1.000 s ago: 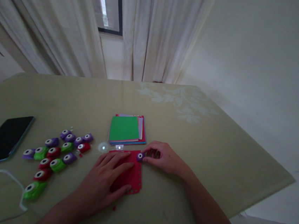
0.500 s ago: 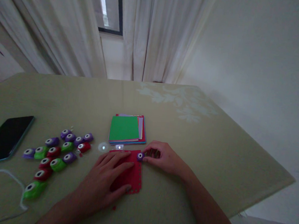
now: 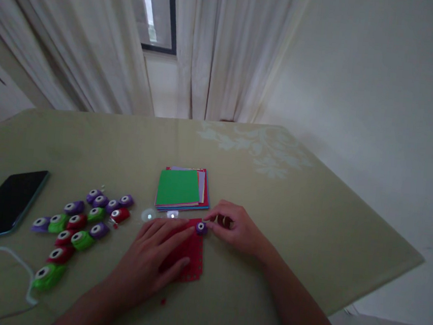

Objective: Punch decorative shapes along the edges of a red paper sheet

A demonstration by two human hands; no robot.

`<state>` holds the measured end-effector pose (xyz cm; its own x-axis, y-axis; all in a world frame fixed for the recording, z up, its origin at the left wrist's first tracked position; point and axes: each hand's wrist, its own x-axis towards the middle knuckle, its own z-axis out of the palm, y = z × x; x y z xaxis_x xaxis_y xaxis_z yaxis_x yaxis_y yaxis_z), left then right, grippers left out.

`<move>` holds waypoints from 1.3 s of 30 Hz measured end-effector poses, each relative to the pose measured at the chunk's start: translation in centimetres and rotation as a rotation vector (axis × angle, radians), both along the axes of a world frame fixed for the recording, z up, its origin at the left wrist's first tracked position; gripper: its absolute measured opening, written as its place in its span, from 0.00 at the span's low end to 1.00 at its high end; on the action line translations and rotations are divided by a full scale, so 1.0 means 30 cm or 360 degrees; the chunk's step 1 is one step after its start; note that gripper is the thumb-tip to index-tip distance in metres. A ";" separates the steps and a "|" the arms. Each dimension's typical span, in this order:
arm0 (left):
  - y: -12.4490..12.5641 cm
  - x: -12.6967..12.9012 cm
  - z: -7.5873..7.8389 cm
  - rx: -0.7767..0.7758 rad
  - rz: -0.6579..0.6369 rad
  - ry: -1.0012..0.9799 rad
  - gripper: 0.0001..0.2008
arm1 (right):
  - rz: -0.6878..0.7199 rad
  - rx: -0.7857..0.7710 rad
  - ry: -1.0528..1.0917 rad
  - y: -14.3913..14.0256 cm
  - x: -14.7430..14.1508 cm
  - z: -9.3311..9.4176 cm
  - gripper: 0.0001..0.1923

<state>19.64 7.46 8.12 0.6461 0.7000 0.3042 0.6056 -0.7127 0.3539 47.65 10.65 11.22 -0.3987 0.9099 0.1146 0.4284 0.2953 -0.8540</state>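
Observation:
My left hand (image 3: 158,251) lies with fingers spread on a red sheet of paper (image 3: 193,267), pressing it to the table. Small holes run along the sheet's right edge. At its upper right corner sits a small purple craft punch (image 3: 201,228) with a white ring and dark mark on top. My right hand (image 3: 233,228) pinches this punch from the right between thumb and forefinger. My left forefinger reaches close to the punch's left side; whether it touches is unclear.
A stack of coloured paper, green on top (image 3: 179,187), lies beyond the red sheet. Left of it are several purple, red and green punches (image 3: 82,240). Further left are a dark tablet (image 3: 6,203) and a white cable (image 3: 32,282). Tiny paper bits (image 3: 163,301) lie nearby.
My left forefinger has shifted slightly up toward the purple punch. The right hand stays at the punch, its fingertips slightly shifted. The view has moved a little.

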 end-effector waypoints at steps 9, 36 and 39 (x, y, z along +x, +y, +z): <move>0.016 0.053 -0.004 0.0090 0.0047 0.0009 0.27 | -0.0191 -0.0162 0.0110 0.012 -0.031 -0.043 0.10; 0.038 -0.004 -0.014 -0.0037 0.0005 -0.0021 0.25 | 0.0070 -0.0840 -0.0550 0.117 -0.077 0.114 0.15; 0.038 -0.005 -0.014 -0.0023 -0.0007 -0.0053 0.25 | 0.0097 -0.0843 -0.0605 0.123 -0.081 0.115 0.14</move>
